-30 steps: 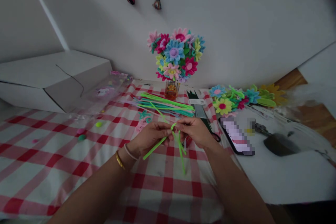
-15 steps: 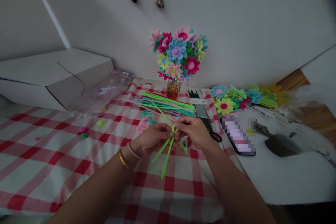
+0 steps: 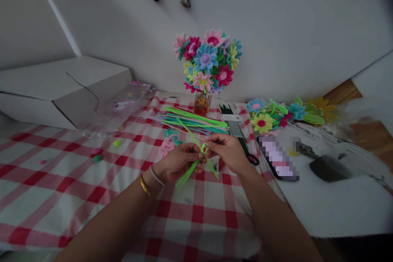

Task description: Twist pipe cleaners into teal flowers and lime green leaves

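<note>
Several lime pipe cleaners (image 3: 188,175) are gripped between the left hand (image 3: 179,159) and the right hand (image 3: 224,153), with the fingers of both closed on the twisted strands. A red-checked cloth (image 3: 196,217) is spread beneath the hands. Scissors (image 3: 253,159) are laid just beyond the right hand, and a pipe-cleaner pile (image 3: 196,120) lies farther ahead. Farthest off, a flower bouquet (image 3: 206,59) is stood in a glass (image 3: 202,103).
</note>
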Demonstrator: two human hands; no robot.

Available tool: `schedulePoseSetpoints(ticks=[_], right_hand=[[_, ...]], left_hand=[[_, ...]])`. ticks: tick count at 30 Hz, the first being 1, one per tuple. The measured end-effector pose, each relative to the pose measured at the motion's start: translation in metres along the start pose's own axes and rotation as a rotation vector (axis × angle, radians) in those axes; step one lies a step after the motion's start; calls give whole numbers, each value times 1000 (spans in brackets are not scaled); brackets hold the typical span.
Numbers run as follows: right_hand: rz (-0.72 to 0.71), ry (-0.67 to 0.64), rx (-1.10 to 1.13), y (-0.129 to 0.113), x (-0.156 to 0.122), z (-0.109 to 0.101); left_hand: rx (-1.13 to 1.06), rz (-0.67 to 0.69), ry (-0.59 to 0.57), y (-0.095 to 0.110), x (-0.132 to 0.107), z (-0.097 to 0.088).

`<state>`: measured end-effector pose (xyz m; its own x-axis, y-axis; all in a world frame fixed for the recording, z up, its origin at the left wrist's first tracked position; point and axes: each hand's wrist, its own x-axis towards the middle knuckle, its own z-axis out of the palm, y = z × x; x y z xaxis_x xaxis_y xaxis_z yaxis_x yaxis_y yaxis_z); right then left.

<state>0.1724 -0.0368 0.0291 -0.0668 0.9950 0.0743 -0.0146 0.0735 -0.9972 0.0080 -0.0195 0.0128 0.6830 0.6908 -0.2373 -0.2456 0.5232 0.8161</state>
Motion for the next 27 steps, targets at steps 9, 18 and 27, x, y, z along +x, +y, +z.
schedulePoseSetpoints(ticks=[9, 18, 27], right_hand=[[-15, 2, -66, -3, -1, -1], [18, -26, -71, -5, -2, -3], [-184, -121, -374, -9, -4, -7]], left_hand=[[87, 60, 21, 2, 2, -2], [-12, 120, 79, 6, 3, -5], [-52, 116, 117, 10, 1, -2]])
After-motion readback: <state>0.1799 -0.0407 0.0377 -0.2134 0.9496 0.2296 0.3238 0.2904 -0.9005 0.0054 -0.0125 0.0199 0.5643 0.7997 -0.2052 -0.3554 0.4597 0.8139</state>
